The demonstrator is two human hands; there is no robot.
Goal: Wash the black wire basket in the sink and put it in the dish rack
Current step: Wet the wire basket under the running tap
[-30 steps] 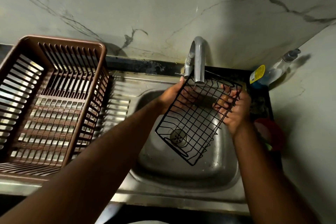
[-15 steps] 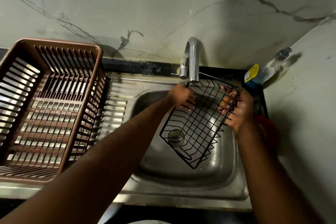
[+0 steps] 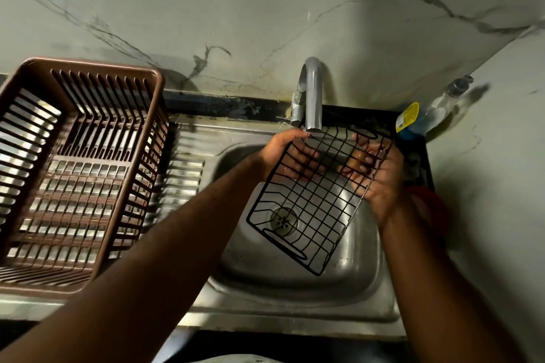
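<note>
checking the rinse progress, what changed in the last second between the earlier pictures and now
Little changed. The left hand shifted its grip slightly along the upper left rim of the black wire basket. The right hand holds the right side as before, the basket tilted under the grey metal tap. The brown plastic dish rack holds nothing.

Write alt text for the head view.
Both hands, left hand and right hand, hold a black wire basket tilted over a steel sink beneath the faucet. A brown dish rack stands to the left.
</note>
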